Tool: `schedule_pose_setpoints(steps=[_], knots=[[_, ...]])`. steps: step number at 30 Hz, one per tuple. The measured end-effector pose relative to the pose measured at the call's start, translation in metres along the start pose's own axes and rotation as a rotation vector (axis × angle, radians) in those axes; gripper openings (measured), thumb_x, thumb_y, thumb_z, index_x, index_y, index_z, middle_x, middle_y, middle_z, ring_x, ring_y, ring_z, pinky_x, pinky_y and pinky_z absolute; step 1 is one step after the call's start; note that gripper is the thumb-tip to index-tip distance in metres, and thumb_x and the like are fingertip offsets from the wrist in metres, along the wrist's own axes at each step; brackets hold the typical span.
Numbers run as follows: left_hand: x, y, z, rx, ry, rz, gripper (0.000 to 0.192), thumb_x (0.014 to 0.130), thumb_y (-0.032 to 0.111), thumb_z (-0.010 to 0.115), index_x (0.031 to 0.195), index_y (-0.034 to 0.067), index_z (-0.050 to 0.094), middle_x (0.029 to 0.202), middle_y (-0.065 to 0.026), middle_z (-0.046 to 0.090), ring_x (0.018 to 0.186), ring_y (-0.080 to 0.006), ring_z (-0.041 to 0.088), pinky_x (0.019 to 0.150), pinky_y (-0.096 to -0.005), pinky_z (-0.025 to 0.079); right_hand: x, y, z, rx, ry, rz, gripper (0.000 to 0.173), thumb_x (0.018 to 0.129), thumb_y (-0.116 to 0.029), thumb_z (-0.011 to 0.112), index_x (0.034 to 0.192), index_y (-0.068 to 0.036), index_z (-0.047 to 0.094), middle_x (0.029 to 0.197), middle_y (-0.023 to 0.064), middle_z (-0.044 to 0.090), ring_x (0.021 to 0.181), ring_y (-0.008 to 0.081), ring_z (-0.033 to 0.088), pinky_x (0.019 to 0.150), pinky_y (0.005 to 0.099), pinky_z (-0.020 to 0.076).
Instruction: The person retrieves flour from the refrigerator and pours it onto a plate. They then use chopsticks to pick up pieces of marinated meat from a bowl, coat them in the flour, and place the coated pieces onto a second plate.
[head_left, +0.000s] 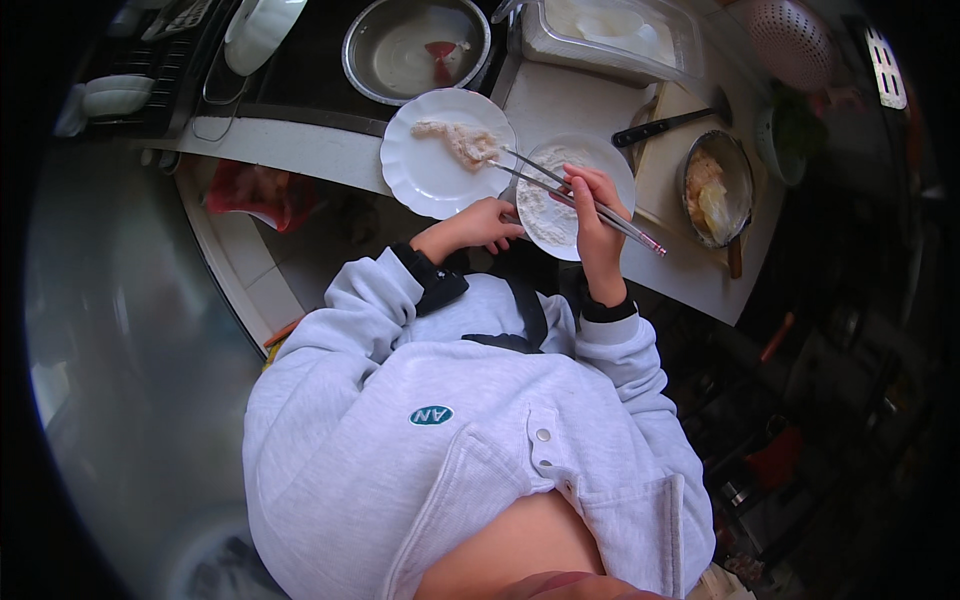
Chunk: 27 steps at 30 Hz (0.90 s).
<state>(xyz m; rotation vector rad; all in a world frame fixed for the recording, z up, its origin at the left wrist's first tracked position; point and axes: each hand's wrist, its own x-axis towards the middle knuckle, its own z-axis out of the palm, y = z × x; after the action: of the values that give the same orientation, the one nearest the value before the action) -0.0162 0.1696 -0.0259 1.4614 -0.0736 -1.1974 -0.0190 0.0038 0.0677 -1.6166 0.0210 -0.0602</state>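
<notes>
My right hand (600, 217) holds a pair of metal chopsticks (559, 186) above a white plate of flour (546, 214). Their tips reach left to a flour-coated piece of food, seemingly raw meat (469, 142), lying on a scalloped white plate (420, 176); whether they pinch it I cannot tell. My left hand (491, 223) is at the near edge of the flour plate, between the two plates, its fingertips close to or on the rim. To the right, an oval metal dish (684, 176) holds more pale pieces of food and something yellowish.
Behind the plates are a metal bowl (347, 56) with liquid and a red item, and a clear plastic container (600, 64) of white powder. A black-handled knife (660, 130) lies on a cutting board (660, 199). A pink colander (791, 45) stands far right, dishes (118, 95) far left.
</notes>
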Motion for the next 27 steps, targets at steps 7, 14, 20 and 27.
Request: schedule_pose_setpoints(steps=[7,14,20,27], knots=[[0.008,0.002,0.0,-0.073,0.009,-0.054,0.032,0.086,0.019,0.055,0.11,-0.003,0.053,0.091,-0.0122,0.063,0.076,-0.021,0.064,0.058,-0.0293,0.054,-0.013,-0.003,-0.009,0.026,0.079,0.041,0.016,0.089,-0.003,0.05,0.1,0.004,0.061,0.093,0.0087,0.057,0.084,0.0128,0.057,0.073,0.0237,0.0496],[0.008,0.013,0.004,-0.191,0.071,-0.074,0.029,0.088,0.015,0.051,0.112,-0.001,0.05,0.096,-0.0092,0.062,0.084,-0.0197,0.063,0.065,-0.0298,0.055,-0.032,-0.013,-0.035,0.146,0.214,0.089,0.019,0.091,-0.006,0.047,0.1,0.004,0.061,0.09,0.0075,0.058,0.084,0.0133,0.057,0.075,0.0269,0.0522],[0.002,0.028,0.01,-0.138,0.129,-0.059,0.036,0.087,0.014,0.052,0.119,-0.002,0.046,0.096,-0.0119,0.062,0.083,-0.0207,0.063,0.066,-0.0304,0.055,-0.05,-0.027,-0.084,0.304,0.346,0.108,0.021,0.092,-0.009,0.047,0.104,0.004,0.058,0.091,0.0102,0.059,0.083,0.0144,0.059,0.076,0.0304,0.0537],[0.007,0.024,0.029,-0.225,0.335,-0.005,0.033,0.084,0.008,0.053,0.114,-0.006,0.047,0.093,-0.0133,0.062,0.078,-0.0202,0.064,0.064,-0.0274,0.055,-0.068,-0.036,-0.158,0.353,0.516,0.091,0.019,0.093,-0.01,0.048,0.102,0.002,0.059,0.089,0.008,0.059,0.08,0.0123,0.058,0.073,0.0289,0.0548]])
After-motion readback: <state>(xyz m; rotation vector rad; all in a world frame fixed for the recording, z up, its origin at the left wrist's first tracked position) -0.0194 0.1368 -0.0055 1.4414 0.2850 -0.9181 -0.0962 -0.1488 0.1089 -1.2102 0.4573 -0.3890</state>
